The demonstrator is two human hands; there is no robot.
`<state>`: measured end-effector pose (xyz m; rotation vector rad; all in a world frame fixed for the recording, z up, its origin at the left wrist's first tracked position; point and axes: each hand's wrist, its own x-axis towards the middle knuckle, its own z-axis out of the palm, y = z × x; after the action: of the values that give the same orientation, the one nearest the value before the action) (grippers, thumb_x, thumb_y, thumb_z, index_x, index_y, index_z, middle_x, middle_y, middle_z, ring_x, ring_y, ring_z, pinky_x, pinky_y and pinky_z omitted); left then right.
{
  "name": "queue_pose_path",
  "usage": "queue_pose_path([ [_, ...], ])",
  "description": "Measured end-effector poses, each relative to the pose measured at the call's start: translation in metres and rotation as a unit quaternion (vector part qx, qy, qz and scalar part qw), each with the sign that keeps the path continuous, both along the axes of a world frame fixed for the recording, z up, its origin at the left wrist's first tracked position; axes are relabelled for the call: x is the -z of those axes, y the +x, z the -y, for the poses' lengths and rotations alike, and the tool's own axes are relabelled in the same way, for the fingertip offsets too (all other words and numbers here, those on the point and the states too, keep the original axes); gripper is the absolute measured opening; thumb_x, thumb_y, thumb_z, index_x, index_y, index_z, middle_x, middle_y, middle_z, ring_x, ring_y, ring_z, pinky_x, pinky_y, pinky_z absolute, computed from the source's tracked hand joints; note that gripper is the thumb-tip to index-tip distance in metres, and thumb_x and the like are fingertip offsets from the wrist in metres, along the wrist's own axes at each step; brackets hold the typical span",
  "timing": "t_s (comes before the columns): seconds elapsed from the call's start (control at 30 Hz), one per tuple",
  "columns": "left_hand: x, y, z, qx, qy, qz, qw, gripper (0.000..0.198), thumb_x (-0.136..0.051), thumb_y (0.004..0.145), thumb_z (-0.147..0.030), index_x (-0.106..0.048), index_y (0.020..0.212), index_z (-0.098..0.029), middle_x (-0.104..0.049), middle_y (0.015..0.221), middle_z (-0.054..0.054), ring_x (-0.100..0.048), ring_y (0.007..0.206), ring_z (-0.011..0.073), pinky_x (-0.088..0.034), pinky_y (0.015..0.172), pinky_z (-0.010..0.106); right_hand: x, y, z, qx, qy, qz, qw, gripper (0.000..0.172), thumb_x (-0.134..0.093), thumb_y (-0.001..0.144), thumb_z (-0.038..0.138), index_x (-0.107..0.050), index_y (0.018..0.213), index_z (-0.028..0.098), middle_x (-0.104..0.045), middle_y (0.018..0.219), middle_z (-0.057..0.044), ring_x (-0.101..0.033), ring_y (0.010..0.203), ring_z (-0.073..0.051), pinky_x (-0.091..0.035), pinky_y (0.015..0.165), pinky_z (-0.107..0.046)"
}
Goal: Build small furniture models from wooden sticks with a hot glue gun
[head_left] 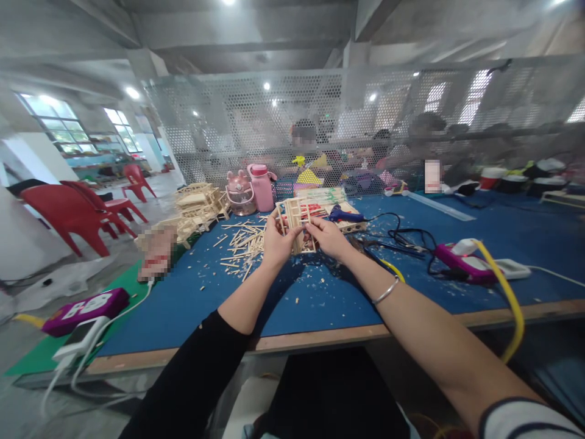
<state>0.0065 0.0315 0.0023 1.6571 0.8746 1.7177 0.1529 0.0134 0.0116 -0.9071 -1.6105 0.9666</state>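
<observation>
A small frame of glued wooden sticks (298, 224) is held upright over the blue table top (320, 299). My left hand (275, 239) grips its left side with closed fingers. Gripping the right side, my right hand (328, 236) has its fingers pinched on the sticks; a silver bangle (386, 291) sits on that wrist. Just left of my hands lies a loose pile of wooden sticks (242, 244). A blue glue gun (343, 214) rests right behind the frame.
Finished stick models (201, 204) are stacked at the far left, beside pink bottles (261, 186). Black cables (406, 238) and a pink power strip (461, 262) lie to the right. Red chairs (68, 213) stand left. People sit behind a mesh screen (365, 122).
</observation>
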Motion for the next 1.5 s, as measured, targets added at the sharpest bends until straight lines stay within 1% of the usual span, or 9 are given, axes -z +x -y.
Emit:
queue_pose_path([
  [0.17, -0.005, -0.002, 0.008, 0.047, -0.023, 0.012, 0.999, 0.074, -0.076, 0.060, -0.020, -0.044, 0.126, -0.020, -0.060, 0.090, 0.005, -0.058, 0.079, 0.0149, -0.047, 0.076, 0.030, 0.001, 0.002, -0.001, 0.011, -0.012, -0.001, 1.000, 0.019, -0.046, 0.085, 0.037, -0.052, 0.083, 0.019, -0.057, 0.065, 0.003, -0.052, 0.048, -0.008, -0.042, 0.045, -0.019],
  [0.23, -0.007, -0.002, 0.012, 0.053, -0.021, 0.001, 0.998, 0.074, -0.076, 0.059, -0.018, -0.045, 0.126, -0.020, -0.060, 0.090, 0.005, -0.058, 0.076, 0.0145, -0.047, 0.073, 0.029, 0.001, 0.002, -0.002, 0.018, -0.016, 0.001, 1.000, 0.021, -0.046, 0.085, 0.038, -0.053, 0.084, 0.019, -0.058, 0.065, 0.002, -0.053, 0.049, -0.009, -0.043, 0.045, -0.020],
  [0.4, -0.008, -0.003, 0.014, 0.022, -0.004, -0.027, 0.999, 0.072, -0.075, 0.059, -0.018, -0.047, 0.126, -0.020, -0.059, 0.088, 0.004, -0.054, 0.069, 0.0128, -0.046, 0.069, 0.028, 0.002, 0.003, -0.004, 0.013, -0.017, 0.003, 1.000, 0.022, -0.044, 0.086, 0.036, -0.054, 0.085, 0.017, -0.058, 0.063, 0.002, -0.053, 0.048, -0.009, -0.043, 0.046, -0.020],
  [0.63, -0.008, -0.002, 0.015, -0.001, -0.006, -0.023, 1.000, 0.069, -0.075, 0.061, -0.023, -0.049, 0.125, -0.020, -0.057, 0.081, 0.003, -0.051, 0.065, 0.0122, -0.044, 0.065, 0.027, 0.000, 0.002, -0.001, 0.020, -0.008, 0.012, 1.000, 0.022, -0.045, 0.086, 0.037, -0.054, 0.083, 0.017, -0.060, 0.063, 0.001, -0.054, 0.048, -0.009, -0.043, 0.046, -0.020],
  [0.8, -0.011, 0.000, 0.019, -0.011, 0.004, -0.035, 0.999, 0.067, -0.075, 0.062, -0.026, -0.049, 0.124, -0.021, -0.058, 0.079, 0.002, -0.052, 0.065, 0.0125, -0.044, 0.064, 0.026, 0.000, 0.002, 0.000, 0.023, -0.007, 0.017, 1.000, 0.021, -0.045, 0.086, 0.037, -0.054, 0.081, 0.018, -0.060, 0.062, 0.001, -0.053, 0.047, -0.009, -0.043, 0.046, -0.020],
  [0.93, -0.010, 0.001, 0.019, -0.015, 0.005, -0.033, 0.999, 0.068, -0.076, 0.062, -0.029, -0.049, 0.125, -0.021, -0.058, 0.078, 0.003, -0.054, 0.067, 0.0139, -0.045, 0.063, 0.027, -0.001, 0.002, 0.000, 0.024, -0.002, 0.019, 1.000, 0.022, -0.044, 0.087, 0.037, -0.054, 0.080, 0.018, -0.059, 0.062, 0.001, -0.053, 0.047, -0.009, -0.043, 0.046, -0.020],
  [1.13, -0.006, 0.000, 0.016, -0.018, 0.015, -0.038, 0.999, 0.072, -0.077, 0.061, -0.029, -0.047, 0.127, -0.021, -0.059, 0.081, 0.004, -0.055, 0.069, 0.0143, -0.045, 0.064, 0.027, 0.000, 0.001, 0.000, 0.020, -0.001, 0.016, 1.000, 0.024, -0.046, 0.086, 0.041, -0.053, 0.079, 0.018, -0.060, 0.062, 0.001, -0.053, 0.047, -0.010, -0.042, 0.045, -0.020],
  [1.37, -0.006, 0.000, 0.016, -0.023, 0.035, -0.067, 0.997, 0.070, -0.072, 0.068, -0.032, -0.042, 0.129, -0.021, -0.060, 0.085, 0.005, -0.057, 0.074, 0.0154, -0.047, 0.068, 0.028, 0.002, 0.002, -0.003, 0.015, -0.008, 0.009, 1.000, 0.022, -0.044, 0.087, 0.037, -0.053, 0.079, 0.018, -0.059, 0.061, 0.002, -0.054, 0.046, -0.010, -0.042, 0.046, -0.021],
  [1.5, -0.007, 0.000, 0.016, -0.024, 0.036, -0.072, 0.996, 0.072, -0.073, 0.066, -0.034, -0.042, 0.129, -0.020, -0.060, 0.087, 0.005, -0.057, 0.074, 0.0150, -0.047, 0.069, 0.029, 0.003, 0.001, -0.005, 0.011, -0.014, 0.005, 1.000, 0.022, -0.045, 0.087, 0.037, -0.053, 0.080, 0.018, -0.058, 0.060, 0.002, -0.054, 0.046, -0.010, -0.042, 0.045, -0.021],
])
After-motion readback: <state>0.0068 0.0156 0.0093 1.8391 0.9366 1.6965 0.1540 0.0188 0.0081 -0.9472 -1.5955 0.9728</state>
